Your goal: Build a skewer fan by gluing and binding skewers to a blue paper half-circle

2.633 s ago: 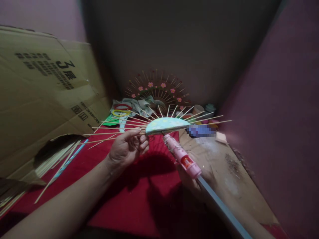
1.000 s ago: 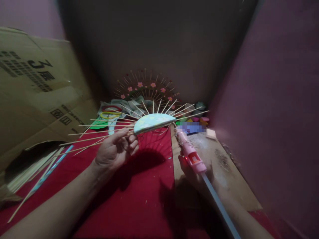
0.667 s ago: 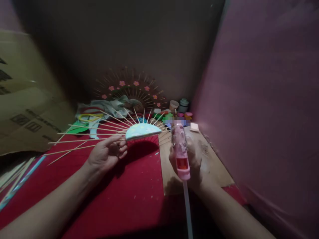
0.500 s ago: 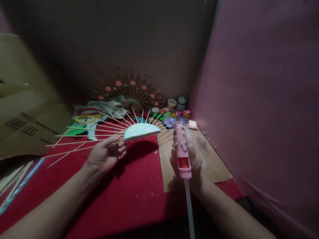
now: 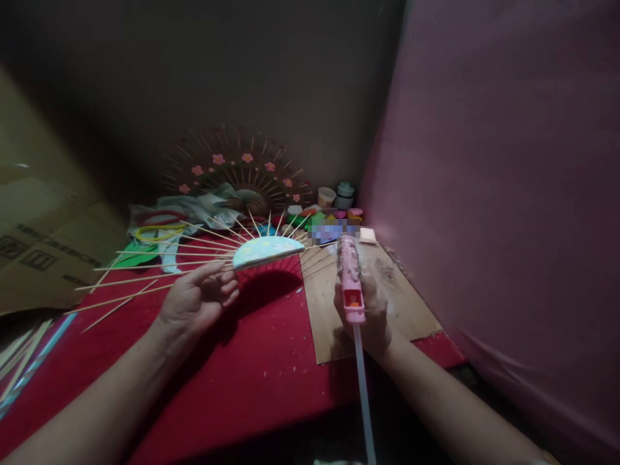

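Note:
My left hand [image 5: 201,297] pinches a wooden skewer near the left end of a pale blue half-disc [image 5: 268,250]. Thin skewers fan out from the half-disc's curved edge, and it is held above the red cloth, casting a shadow below. In my right hand [image 5: 375,303] is a pink hot glue gun [image 5: 351,278], its body crusted with dried bits. A long translucent glue stick [image 5: 363,387] sticks out of its back end toward me. The gun's nozzle is hidden from this angle, near the skewers on the half-disc's right.
A wooden board [image 5: 324,329] lies on the red cloth [image 5: 261,400]. Behind stands a finished-looking skewer fan with pink flowers [image 5: 247,157]. Yellow-handled scissors [image 5: 159,232], a cup [image 5: 326,196] and a jar [image 5: 344,194] sit at the back. A cardboard box [image 5: 39,252] stands left; a pink wall rises right.
The whole view has shifted slightly, so most things sit a little further left. The glue gun appears somewhat higher and more level; both hands keep their holds.

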{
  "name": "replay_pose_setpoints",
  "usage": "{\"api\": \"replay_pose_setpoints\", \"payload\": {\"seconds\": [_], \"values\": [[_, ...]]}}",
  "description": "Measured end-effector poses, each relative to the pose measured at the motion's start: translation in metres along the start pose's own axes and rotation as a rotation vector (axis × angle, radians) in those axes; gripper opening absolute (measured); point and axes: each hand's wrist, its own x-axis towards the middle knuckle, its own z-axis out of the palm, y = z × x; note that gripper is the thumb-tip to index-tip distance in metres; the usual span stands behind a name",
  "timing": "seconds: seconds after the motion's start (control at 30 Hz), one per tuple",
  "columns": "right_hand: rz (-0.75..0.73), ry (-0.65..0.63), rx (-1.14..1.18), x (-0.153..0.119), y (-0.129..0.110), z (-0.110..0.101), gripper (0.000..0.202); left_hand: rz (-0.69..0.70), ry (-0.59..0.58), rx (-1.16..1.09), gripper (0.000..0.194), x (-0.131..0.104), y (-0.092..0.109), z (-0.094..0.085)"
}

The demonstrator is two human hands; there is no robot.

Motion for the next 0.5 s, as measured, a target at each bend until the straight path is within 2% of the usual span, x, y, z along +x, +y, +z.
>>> {"api": "replay_pose_setpoints", "payload": {"seconds": [0.13,0.2,0.33,0.5], "values": [[-0.101,0.088,-0.269,0.002,-0.002,-0.004,0.033,-0.013,0.012,-0.013,0.013,-0.002,0.001,0.002],[-0.094,0.122,-0.317,-0.002,0.000,-0.003,0.033,-0.013,0.012,-0.014,0.013,-0.003,0.001,0.003],[0.004,0.128,-0.144,-0.010,0.004,0.002,0.046,-0.025,0.018,-0.034,0.015,-0.004,0.002,0.005],[0.000,0.133,0.062,-0.001,0.007,-0.002,0.039,-0.032,0.040,-0.022,0.017,-0.004,0.002,0.006]]}}
